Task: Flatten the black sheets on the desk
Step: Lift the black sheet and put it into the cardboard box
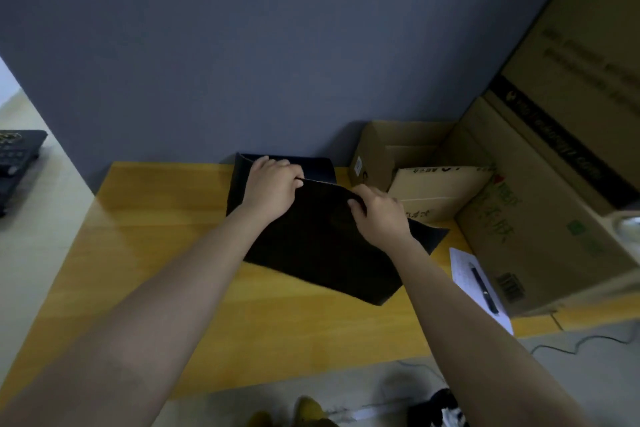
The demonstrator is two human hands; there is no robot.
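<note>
Head view, looking down at a yellow wooden desk point(166, 253) set against a blue-grey wall point(242, 45).

The black sheets point(322, 246) are lying at the far middle of the desk, overlapping; the lower one is running back to the wall with its far-left corner curling up, the upper one is lying skewed across it, its near corner pointing toward the desk's front edge.

The left hand point(272, 187) is curling its fingers over the raised far edge of the upper sheet, gripping it. The right hand point(379, 213) is pinching the same edge further right, thumb on the near face, fingers behind. That edge is standing lifted off the desk between the two hands.

An open cardboard box point(398, 149) is sitting just right of the sheets, by the wall. Larger cardboard cartons point(540, 204) are stacking up along the right side. A white paper point(467, 274) with a dark pen point(485, 288) on it is lying near the cartons, close to the sheets' right corner.
</note>
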